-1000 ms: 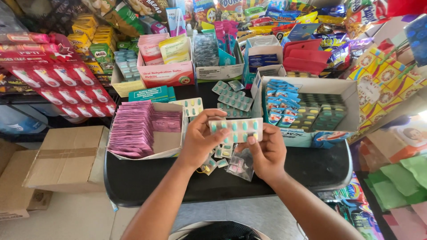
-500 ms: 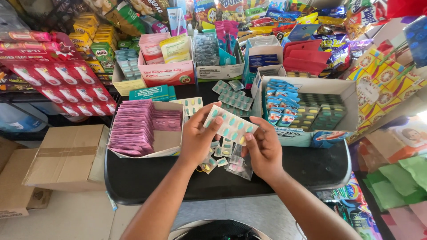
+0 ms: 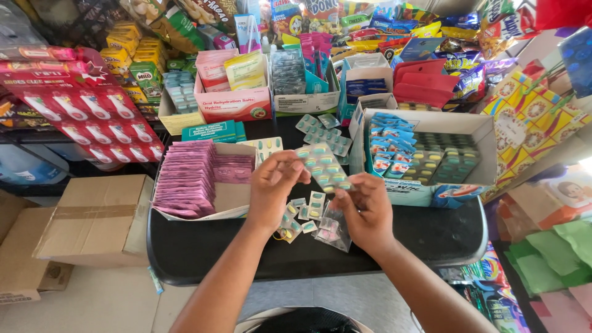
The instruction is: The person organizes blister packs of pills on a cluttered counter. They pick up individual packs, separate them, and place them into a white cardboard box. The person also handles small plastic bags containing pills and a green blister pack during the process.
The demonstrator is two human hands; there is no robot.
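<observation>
Both hands meet over the middle of the black table [image 3: 203, 246], and between them they hold 1 blister strip [image 3: 322, 165] of teal and yellow capsules, lifted clear of the tabletop. The left hand [image 3: 274, 191] pinches the strip's near-left side, thumb on top and fingers curled beneath, clamped on the foil. The right hand [image 3: 368, 213] grips the lower right corner between thumb and forefinger, also closed on it. So the strip lies up and to the right of the left hand, and up and to the left of the right hand; the left hand covers more of it and looks the nearer of the 2

The strip's long axis runs on a diagonal, from the upper left, near the box of pink sachets [image 3: 194, 176], down toward the lower right and the right hand's fingertips. Its capsule side faces up toward the camera, tilted a little. The far end points away from the person, toward the loose teal blister strips [image 3: 324, 137] lying flat at the back of the table

Directly below the held strip, a scatter of cut capsule pieces [image 3: 306, 213] and a small clear plastic bag [image 3: 335, 227] rest on the table, just beside both wrists. To the right stands an open white box [image 3: 431, 123] packed with blue and dark blister packs, near but not touching the right hand
</observation>
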